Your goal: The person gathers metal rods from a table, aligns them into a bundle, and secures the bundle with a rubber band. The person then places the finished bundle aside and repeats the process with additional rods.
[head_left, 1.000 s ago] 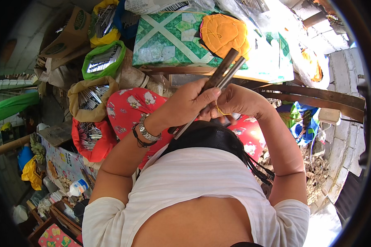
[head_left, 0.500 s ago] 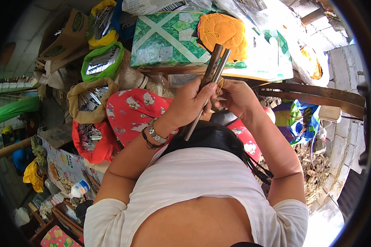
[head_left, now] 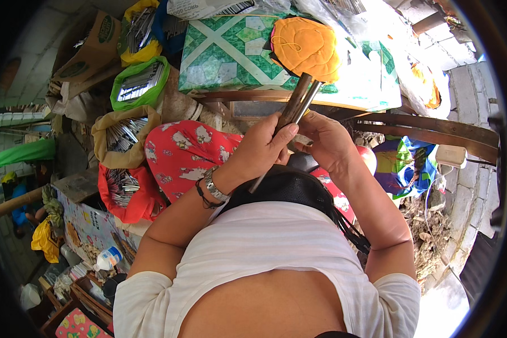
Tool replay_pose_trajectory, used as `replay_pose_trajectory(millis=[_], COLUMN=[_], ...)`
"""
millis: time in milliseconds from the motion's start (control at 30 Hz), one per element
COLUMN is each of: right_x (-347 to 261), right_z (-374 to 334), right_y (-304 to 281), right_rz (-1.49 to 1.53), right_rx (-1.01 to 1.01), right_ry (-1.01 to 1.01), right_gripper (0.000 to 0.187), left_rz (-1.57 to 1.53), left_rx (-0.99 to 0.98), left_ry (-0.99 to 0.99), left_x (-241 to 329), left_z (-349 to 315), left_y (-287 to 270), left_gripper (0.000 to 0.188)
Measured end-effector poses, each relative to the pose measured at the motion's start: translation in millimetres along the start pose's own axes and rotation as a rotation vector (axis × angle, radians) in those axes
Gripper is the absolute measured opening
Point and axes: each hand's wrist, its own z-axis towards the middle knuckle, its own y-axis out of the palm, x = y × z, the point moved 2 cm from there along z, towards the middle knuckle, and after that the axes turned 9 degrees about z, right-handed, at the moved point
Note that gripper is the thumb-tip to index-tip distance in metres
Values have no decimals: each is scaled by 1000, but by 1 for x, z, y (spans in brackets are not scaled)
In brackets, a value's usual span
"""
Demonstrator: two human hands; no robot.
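Observation:
My left hand (head_left: 258, 147) is wrapped round a dark brown metal tube (head_left: 296, 97) and a thinner shiny metal rod (head_left: 308, 100). They lie side by side, slanting across my lap, and the rod's lower end sticks out below my palm. My right hand (head_left: 329, 141) is closed beside them, its fingertips pinching a thin yellow band (head_left: 306, 112) against the rods. Its fingers partly hide the band. Just beyond the rods' upper ends, a round orange cloth pad (head_left: 307, 49) lies on the table, with a yellow loop on it.
The table (head_left: 222, 73) has a green patterned cover. To my left stand bags of metal rods: a green bag (head_left: 118, 98), a tan sack (head_left: 101, 143) and a red bag (head_left: 130, 213). A wooden beam (head_left: 434, 129) and a colourful bag (head_left: 405, 163) are at right.
The upper ends of the tube and rod have dropped toward me and shifted slightly right. My right hand has come down a little, and less of the yellow band shows.

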Motion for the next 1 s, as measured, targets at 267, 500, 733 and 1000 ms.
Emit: replay_pose_trajectory(millis=[267,500,733,1000], right_x=[-57,-62,-67,-69], right_z=[0,5,8,12], right_y=[-12,-7,0,6], right_rz=[-465,-324,-328,-315], right_rx=[-8,-122,-136,-132], right_ry=[-437,-238,-260,-263], right_gripper=[39,36,26,27], left_rz=[-137,-226,-370,-400], left_rx=[39,-84,-122,-128], left_ry=[28,-14,-110,-121], left_x=[3,-7,1,9], left_z=[-7,3,5,9], left_y=[7,12,6,-1], left_gripper=[31,35,39,41])
